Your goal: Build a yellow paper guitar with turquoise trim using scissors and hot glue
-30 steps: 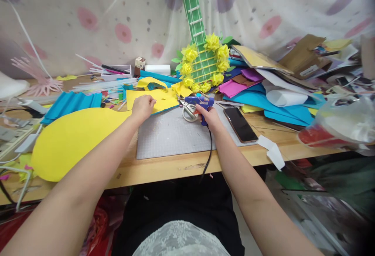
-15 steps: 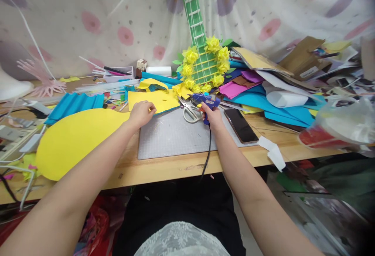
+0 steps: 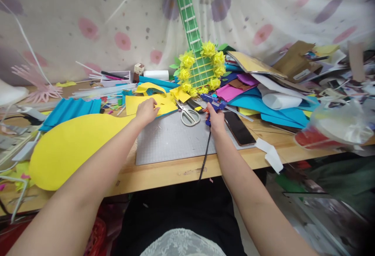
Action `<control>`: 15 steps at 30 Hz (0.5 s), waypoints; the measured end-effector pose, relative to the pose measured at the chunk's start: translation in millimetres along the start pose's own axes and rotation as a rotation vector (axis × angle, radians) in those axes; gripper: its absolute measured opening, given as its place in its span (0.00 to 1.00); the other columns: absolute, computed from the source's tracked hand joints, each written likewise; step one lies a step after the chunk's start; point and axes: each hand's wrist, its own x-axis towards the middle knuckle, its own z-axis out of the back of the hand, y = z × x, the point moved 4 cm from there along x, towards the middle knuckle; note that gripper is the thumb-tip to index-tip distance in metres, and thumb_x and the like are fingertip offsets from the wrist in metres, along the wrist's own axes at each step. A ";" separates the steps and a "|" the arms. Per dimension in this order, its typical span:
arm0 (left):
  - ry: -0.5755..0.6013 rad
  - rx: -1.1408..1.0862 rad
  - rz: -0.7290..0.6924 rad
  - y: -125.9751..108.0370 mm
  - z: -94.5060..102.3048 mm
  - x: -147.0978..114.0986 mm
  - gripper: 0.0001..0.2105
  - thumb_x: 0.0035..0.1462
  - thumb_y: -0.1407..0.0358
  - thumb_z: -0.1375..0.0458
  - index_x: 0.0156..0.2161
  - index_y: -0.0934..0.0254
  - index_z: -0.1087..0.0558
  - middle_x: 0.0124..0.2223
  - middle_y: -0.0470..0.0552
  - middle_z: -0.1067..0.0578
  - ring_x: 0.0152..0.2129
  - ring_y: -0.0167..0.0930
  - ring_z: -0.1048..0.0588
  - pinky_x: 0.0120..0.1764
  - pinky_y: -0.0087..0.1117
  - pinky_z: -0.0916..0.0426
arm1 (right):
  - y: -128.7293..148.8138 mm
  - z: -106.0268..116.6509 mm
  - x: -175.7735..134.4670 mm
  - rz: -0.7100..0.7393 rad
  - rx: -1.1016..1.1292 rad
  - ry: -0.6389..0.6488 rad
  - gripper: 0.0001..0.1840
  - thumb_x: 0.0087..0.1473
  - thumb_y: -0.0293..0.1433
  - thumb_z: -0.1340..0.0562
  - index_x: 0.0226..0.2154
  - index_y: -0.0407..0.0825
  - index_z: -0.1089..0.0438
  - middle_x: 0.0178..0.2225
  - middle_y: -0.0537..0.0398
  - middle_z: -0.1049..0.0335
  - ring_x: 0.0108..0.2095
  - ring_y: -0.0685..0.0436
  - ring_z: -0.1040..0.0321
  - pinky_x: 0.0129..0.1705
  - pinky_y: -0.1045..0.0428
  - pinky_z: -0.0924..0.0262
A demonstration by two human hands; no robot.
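Observation:
My right hand (image 3: pixel 216 120) is wrapped round the handle of a blue hot glue gun (image 3: pixel 215 102), its cord hanging over the table edge. Grey-handled scissors (image 3: pixel 190 117) lie open just left of it, with a black and yellow cutter knife (image 3: pixel 195 106) behind them. My left hand (image 3: pixel 147 111) hovers over or rests on a yellow sheet (image 3: pixel 133 103), fingers curled in; what they pinch, if anything, is hidden. A large rounded yellow cutout (image 3: pixel 73 144) extends under my left forearm. At the back leans a green paper guitar (image 3: pixel 191 29) ringed with yellow flowers (image 3: pixel 186 59).
A grey cutting mat (image 3: pixel 166 146) lies in front of me, with a black phone (image 3: pixel 239 128) on its right side. Coloured sheets (image 3: pixel 272 113) pile up at the right, near a plastic-wrapped tub (image 3: pixel 328 131). Pleated blue paper (image 3: pixel 72 113) sits at the left.
My right hand has carried the glue gun slightly right, away from the scissors, uncovering the cutter knife. My left hand stays by the yellow sheet. The view has shifted a little.

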 end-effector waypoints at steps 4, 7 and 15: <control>0.014 0.052 -0.021 -18.4 -0.8 16.4 0.14 0.58 0.60 0.51 0.38 0.66 0.27 0.42 0.58 0.24 0.43 0.40 0.28 0.45 0.39 0.37 | -3.1 2.7 4.1 -0.008 0.010 -0.025 0.23 0.36 0.47 0.33 0.25 0.48 0.37 0.19 0.62 0.34 0.14 0.58 0.46 0.14 0.60 0.48; 0.024 0.087 0.023 -17.7 -5.0 24.4 0.18 0.59 0.58 0.53 0.33 0.67 0.25 0.39 0.61 0.24 0.42 0.42 0.28 0.45 0.40 0.37 | -7.0 2.1 6.5 -0.022 -0.021 -0.012 0.23 0.36 0.48 0.33 0.24 0.48 0.37 0.14 0.64 0.39 0.13 0.57 0.47 0.13 0.60 0.48; 0.044 -0.131 0.089 0.5 -28.2 53.7 0.16 0.54 0.62 0.45 0.48 0.65 0.31 0.51 0.57 0.28 0.48 0.38 0.30 0.47 0.35 0.37 | -13.7 -5.4 5.9 -0.009 -0.113 0.018 0.20 0.39 0.46 0.35 0.25 0.47 0.35 0.13 0.64 0.41 0.12 0.56 0.46 0.14 0.59 0.49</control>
